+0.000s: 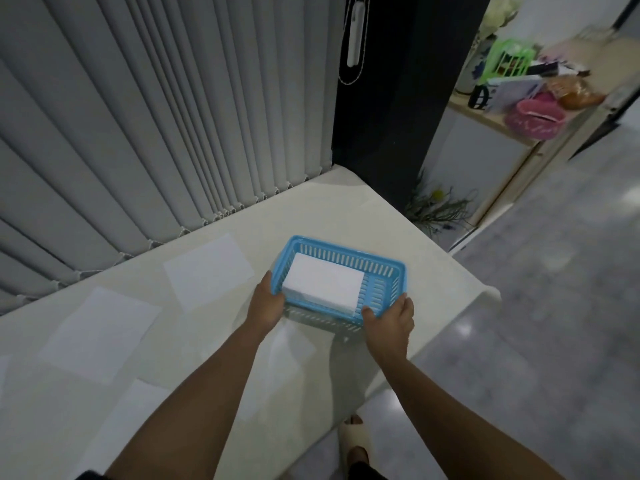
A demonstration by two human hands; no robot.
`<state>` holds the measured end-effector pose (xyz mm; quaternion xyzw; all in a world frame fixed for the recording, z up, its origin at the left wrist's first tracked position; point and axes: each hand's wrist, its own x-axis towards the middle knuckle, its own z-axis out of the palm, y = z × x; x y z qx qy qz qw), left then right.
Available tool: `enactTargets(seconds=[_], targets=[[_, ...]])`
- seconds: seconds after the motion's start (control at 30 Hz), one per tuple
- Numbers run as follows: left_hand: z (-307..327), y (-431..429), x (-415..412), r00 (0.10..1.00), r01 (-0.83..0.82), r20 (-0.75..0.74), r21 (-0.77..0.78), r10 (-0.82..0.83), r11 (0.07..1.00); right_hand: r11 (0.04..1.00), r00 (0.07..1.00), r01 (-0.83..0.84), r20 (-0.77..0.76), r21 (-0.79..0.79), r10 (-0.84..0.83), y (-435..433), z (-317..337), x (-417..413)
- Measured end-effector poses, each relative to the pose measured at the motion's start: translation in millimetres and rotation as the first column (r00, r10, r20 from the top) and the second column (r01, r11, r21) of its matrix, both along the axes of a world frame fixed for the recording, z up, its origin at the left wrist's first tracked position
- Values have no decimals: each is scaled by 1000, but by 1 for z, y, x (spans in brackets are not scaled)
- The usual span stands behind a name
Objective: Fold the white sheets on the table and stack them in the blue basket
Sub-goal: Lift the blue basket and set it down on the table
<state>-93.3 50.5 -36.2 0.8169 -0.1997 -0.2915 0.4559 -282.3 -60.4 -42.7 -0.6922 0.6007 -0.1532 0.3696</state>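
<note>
Blue slotted basket [349,255] gripped at both near corners, left hand [268,303] and right hand [390,318] curled over its rim. Folded white sheets [323,284] sit stacked inside. Unfolded sheets [207,271] lie flat on the table [346,209], left of it.

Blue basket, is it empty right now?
No, a stack of folded white sheets lies inside the blue basket.

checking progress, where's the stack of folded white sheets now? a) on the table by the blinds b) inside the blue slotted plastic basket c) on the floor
B: the stack of folded white sheets lies inside the blue slotted plastic basket, against its left end.
</note>
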Motion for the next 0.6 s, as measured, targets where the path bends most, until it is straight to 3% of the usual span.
enactTargets(seconds=[0.1, 0.3, 0.43, 0.6], targets=[[-4, 8, 1, 998, -48, 50, 61, 45, 997, 986, 984, -112, -149, -119, 94, 5, 5, 4], [-13, 52, 8, 945, -312, 150, 143, 291, 939, 888, 912, -381, -262, -256, 316, 20, 14, 30], [-20, 94, 1, 870, -493, 150, 210, 470, 845, 698, 755, -644, -411, -314, 512, 28, 13, 53], [-33, 137, -26, 883, -470, 157, 292, 443, 833, 428, 537, -843, -545, -325, 644, 27, 9, 76]])
